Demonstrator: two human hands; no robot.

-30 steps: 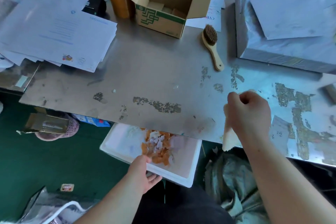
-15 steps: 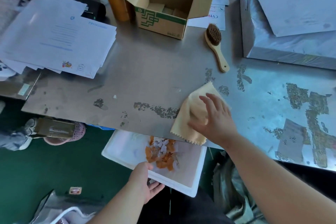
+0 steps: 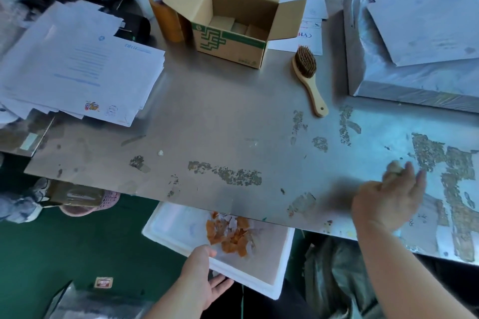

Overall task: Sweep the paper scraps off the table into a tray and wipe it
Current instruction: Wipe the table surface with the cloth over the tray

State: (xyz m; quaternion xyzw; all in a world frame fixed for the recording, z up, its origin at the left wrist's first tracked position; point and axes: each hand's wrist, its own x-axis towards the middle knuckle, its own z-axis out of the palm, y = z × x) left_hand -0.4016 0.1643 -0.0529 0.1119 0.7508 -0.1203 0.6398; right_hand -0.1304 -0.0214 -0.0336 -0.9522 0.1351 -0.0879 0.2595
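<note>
Wipe under way: right hand (image 3: 388,199), blurred, has swept the bunched cloth (image 3: 392,169) rightward across the table (image 3: 233,111); left hand (image 3: 201,270) grips the foam tray (image 3: 269,283), paper scraps (image 3: 230,237) inside.

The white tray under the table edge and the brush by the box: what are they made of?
Tray: looks like white foam, probably polystyrene; thick, matte walls. Brush: pale smooth wooden handle; brown bristles, fibre or wire unclear.
</note>
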